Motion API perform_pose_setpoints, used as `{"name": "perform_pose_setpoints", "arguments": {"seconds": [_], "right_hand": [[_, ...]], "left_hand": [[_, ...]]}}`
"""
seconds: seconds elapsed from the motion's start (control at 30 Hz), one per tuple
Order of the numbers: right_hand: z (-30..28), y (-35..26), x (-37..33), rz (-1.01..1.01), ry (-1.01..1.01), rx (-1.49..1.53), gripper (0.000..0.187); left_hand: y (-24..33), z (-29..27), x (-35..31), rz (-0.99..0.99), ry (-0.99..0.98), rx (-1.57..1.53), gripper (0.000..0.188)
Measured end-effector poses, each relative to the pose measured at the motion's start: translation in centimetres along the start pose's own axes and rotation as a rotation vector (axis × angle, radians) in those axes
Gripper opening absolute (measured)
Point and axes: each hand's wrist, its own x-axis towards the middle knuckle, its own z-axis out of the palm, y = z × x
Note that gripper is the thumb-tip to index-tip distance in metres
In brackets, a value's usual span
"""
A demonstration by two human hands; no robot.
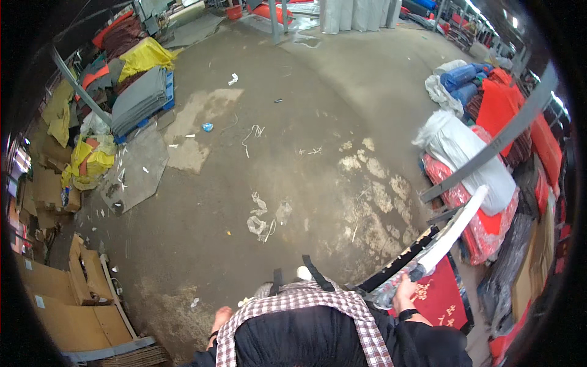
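Note:
My right hand (403, 293) is low on the right, with a dark band at its wrist. Its fingers close around the lower, dark end of a long white roll (455, 229), which slants up and away to the right. Beneath and beside it lies a red mat (441, 293) with a gold pattern and a dark border. A black-edged piece (400, 260) with a clear, wrinkled covering runs along the roll's left side. My left hand (222, 317) hangs by my left side, away from any object; its fingers are mostly hidden. My checked apron covers the lower middle.
Wrapped red bundles and a white sack (471, 162) are piled on the right behind a grey metal bar (495, 147). Cardboard (61, 293) stands at lower left. Stacked grey mats (143, 101) sit on a blue pallet farther left. Scraps and string (260, 223) litter the floor.

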Motion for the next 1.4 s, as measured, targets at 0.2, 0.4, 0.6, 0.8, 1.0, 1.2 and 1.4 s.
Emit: {"name": "perform_pose_setpoints", "arguments": {"seconds": [0.2,0.4,0.6,0.8,1.0,1.2,1.4], "right_hand": [[16.5,-3.1,-2.5,-0.044,-0.058,0.067,0.014],[33.7,-5.6,-5.5,-0.036,-0.101,0.081,0.017],[48.2,-6.6,-6.1,-0.010,-0.045,0.116,0.022],[65.1,-10.6,-4.9,0.005,-0.092,0.101,0.022],[82.1,-15.7,-0.9,-0.035,-0.034,0.044,0.018],[97.6,-18.3,5.9,0.021,-0.078,0.151,0.016],[113.6,-24.6,9.8,0.014,-0.046,0.232,0.015]], "left_hand": [[10.0,-1.2,11.6,-0.011,0.082,-0.104,0.026],[26.7,-3.0,28.4,0.047,0.007,0.538,0.019],[60.3,4.9,34.9,0.249,-0.027,0.409,0.035],[77.6,13.3,41.4,0.382,-0.106,0.331,0.039],[79.7,12.8,51.8,0.281,-0.158,0.705,0.044],[86.2,11.5,56.5,-0.072,0.042,0.374,0.040],[91.3,11.5,68.3,-0.024,0.104,0.214,0.034]]}}
